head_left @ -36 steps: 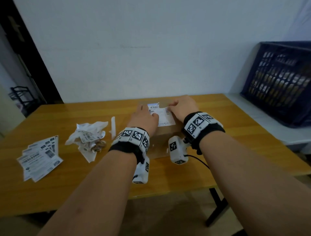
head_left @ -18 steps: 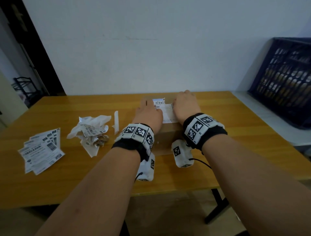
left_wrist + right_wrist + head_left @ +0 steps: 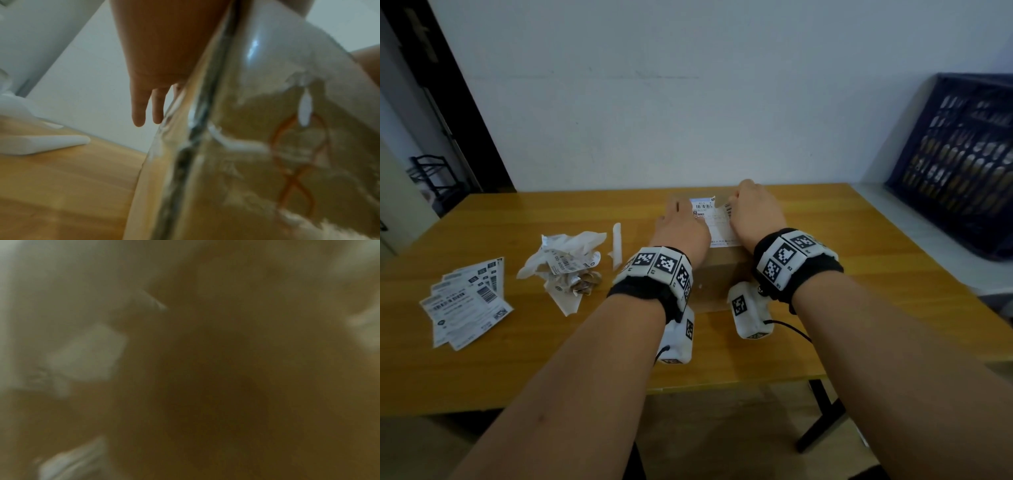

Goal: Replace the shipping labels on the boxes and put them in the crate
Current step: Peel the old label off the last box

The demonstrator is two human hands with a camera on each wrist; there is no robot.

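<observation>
**Both hands on the box, label between them**

The cardboard box [image 3: 717, 274] sits on the wooden surface [image 3: 859, 274] right in front of me, its white shipping label [image 3: 717, 222] on the top face. My left hand [image 3: 681, 228] lies flat on the box top at the label's left edge; the left wrist view shows my fingers [image 3: 138, 112] straight and relaxed, reaching past the taped box edge. My right hand [image 3: 755, 212] rests on the label's right side, knuckles raised and fingers curled down at the far end of the label. Whether they pinch the label's edge or only press on it I cannot tell, and the right wrist view is too blurred to help.

To my left on the surface lie a crumpled heap of torn-off labels [image 3: 566, 260], a narrow white strip [image 3: 617, 243] just beside it, and further left a fanned stack of fresh labels [image 3: 465, 305]. The dark blue crate [image 3: 962, 161] stands well apart on my right, on a lower white ledge [image 3: 914, 222] beside the surface.
</observation>
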